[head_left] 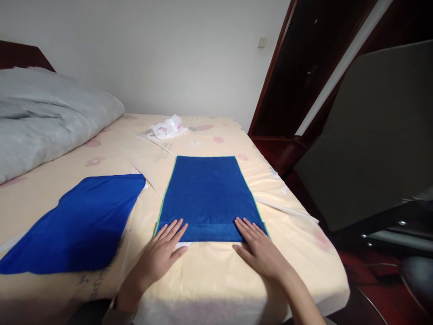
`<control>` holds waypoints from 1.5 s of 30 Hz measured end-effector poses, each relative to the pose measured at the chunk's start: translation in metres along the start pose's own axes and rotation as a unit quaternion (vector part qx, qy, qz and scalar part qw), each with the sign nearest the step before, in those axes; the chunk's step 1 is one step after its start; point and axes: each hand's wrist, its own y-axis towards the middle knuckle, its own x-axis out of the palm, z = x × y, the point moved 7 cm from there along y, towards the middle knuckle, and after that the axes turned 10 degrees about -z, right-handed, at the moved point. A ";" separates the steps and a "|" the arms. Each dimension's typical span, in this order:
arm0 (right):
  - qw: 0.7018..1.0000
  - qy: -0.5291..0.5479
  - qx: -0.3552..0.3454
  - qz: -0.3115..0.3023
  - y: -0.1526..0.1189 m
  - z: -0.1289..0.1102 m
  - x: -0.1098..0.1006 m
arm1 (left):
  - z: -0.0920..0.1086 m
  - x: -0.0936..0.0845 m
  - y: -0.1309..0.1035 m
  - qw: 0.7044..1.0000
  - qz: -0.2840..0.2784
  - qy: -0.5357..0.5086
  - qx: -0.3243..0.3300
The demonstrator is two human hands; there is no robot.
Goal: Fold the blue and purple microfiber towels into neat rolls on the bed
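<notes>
A blue towel (209, 192) with a green edge lies flat on the bed, its near edge folded over in a narrow strip. On the left end of that strip rests my left hand (162, 253), fingers stretched out and thumb apart. My right hand (259, 248) lies flat on the strip's right end, its fingers also extended. Neither hand grips anything. To the left, a second blue cloth (84, 225) is spread unevenly, with a white tag at its upper right corner, and no hand touches it.
The bed (209, 280) has a cream patterned sheet with creases. A crumpled white plastic bag (168, 127) sits toward the wall, and a grey quilt (50, 117) is heaped at the left. Beyond the bed's right edge stands a dark chair (368, 131).
</notes>
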 end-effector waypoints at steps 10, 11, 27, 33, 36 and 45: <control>0.989 0.102 0.062 0.091 -0.019 0.053 -0.025 | -0.043 -0.016 -0.014 0.994 0.036 -0.103 -0.015; 0.985 0.123 0.067 0.100 -0.020 0.057 -0.026 | -0.047 -0.019 -0.015 0.992 0.047 -0.118 -0.019; 0.916 0.286 0.173 0.223 0.006 0.095 -0.043 | -0.107 -0.011 0.004 0.896 0.174 -0.330 -0.240; 0.925 0.265 0.181 0.202 0.004 0.102 -0.037 | -0.086 -0.029 0.006 0.931 0.219 -0.182 -0.230; 0.922 0.275 0.173 0.212 -0.004 0.103 -0.042 | -0.078 -0.043 -0.002 0.921 0.250 -0.185 -0.235; 0.949 0.179 0.238 0.103 -0.021 0.105 -0.028 | -0.071 -0.037 -0.022 0.961 0.148 -0.091 -0.214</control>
